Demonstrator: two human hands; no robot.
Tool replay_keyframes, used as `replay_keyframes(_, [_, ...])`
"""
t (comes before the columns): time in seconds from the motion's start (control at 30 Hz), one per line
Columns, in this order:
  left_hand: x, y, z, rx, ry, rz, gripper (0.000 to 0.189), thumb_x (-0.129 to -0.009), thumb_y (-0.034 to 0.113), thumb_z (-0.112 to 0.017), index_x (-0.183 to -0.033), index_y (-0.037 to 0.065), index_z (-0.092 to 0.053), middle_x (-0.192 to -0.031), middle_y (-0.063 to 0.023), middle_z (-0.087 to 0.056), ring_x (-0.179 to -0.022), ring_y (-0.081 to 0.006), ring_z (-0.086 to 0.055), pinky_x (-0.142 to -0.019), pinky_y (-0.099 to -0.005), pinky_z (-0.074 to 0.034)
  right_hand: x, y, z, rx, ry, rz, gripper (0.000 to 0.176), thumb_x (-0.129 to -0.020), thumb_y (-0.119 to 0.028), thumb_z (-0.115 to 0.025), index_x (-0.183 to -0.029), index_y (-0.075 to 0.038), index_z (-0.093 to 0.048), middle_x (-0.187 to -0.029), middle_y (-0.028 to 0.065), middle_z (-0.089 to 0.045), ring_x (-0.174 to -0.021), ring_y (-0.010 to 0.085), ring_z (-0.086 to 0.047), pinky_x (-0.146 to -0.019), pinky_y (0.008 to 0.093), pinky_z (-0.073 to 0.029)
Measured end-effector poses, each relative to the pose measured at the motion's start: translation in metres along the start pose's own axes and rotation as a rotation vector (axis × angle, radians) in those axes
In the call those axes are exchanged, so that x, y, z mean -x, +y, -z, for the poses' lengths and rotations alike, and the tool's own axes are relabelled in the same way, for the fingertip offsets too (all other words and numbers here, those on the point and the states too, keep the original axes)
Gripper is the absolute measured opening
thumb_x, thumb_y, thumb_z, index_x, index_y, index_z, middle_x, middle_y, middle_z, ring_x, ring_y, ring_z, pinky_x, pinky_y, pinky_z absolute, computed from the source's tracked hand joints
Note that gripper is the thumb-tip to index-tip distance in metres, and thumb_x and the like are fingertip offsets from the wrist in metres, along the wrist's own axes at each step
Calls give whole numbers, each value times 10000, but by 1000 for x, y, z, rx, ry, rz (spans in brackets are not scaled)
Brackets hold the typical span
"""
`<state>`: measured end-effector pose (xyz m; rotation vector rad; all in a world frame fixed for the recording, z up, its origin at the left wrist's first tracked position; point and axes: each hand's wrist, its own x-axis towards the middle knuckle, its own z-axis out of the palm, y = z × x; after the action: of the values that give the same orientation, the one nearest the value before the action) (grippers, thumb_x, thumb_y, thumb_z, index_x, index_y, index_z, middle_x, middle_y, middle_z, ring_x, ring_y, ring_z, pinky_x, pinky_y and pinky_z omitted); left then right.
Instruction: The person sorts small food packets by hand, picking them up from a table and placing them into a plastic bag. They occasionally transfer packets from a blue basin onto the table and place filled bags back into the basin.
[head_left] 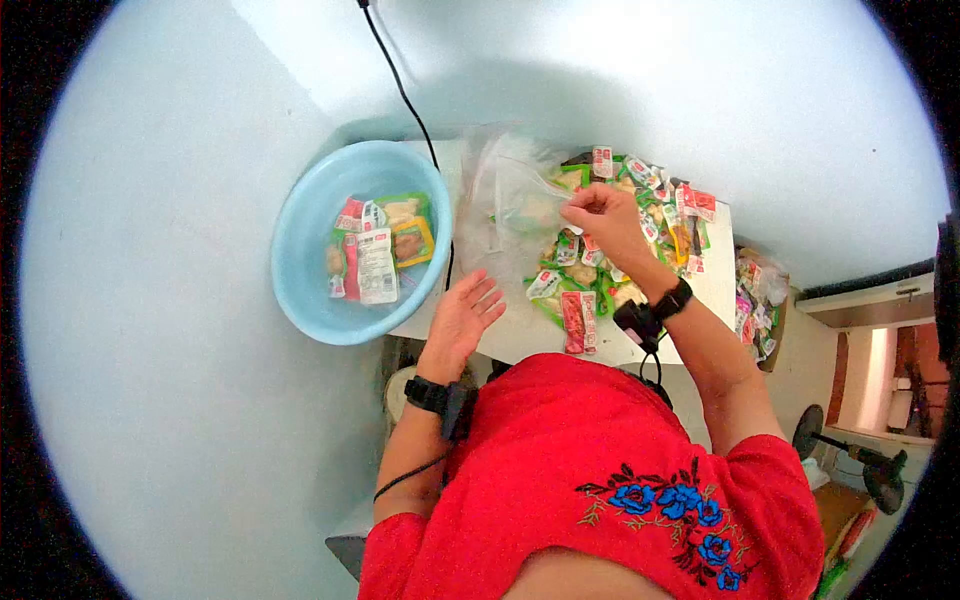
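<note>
My right hand [612, 228] pinches the edge of a clear plastic bag [528, 205], thumb against fingers. Other clear bags [480, 190] lie beneath and left of it on the white table [630, 345]. My left hand [466, 312] is open, palm up and fingers apart, beside the table's near edge, close to the bags. Small food packets [668, 215], mostly green, white and red, lie heaped on the table around and beyond my right hand. A red packet [578, 322] lies at the front of the heap.
A light blue basin [288, 245] on the left holds several food packets [376, 265]. A black cable [400, 90] hangs down behind the basin. To the right, below table height, a box [785, 330] holds more packets. A black stand-like object [850, 447] is at lower right.
</note>
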<state>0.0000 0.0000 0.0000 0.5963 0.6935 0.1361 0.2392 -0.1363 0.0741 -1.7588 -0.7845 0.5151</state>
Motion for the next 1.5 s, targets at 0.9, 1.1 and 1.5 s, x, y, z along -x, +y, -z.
replay_keyframes(0.9, [14, -8, -100, -814, -265, -275, 329, -959, 265, -531, -1138, 10, -639, -935, -61, -686, -838, -146, -647, -749, -295, -516, 52, -11, 67, -74, -582, -81, 210, -876, -241, -626, -820, -41, -658, -689, -20, -610, -628, 79, -563, -552, 236, -436])
replay_keyframes(1.1, [28, -5, -92, -476, -220, -260, 383, -962, 319, -526, -1204, 25, -570, -1060, -37, -646, -943, -129, -609, -787, -271, -494, 43, -12, 75, -345, -94, -247, 177, -882, -207, -623, -801, -51, -647, -678, -18, -606, -584, 67, -543, -527, 227, -437])
replay_keyframes(1.5, [14, -12, -60, 19, 119, -317, 317, -948, 329, -548, -1025, 28, -610, -836, -67, -642, -788, -199, -644, -771, -360, -549, 49, 20, 83, -395, -61, -278, 168, -886, -175, -626, -775, -48, -615, -680, -8, -561, -574, 85, -523, -557, 251, -485])
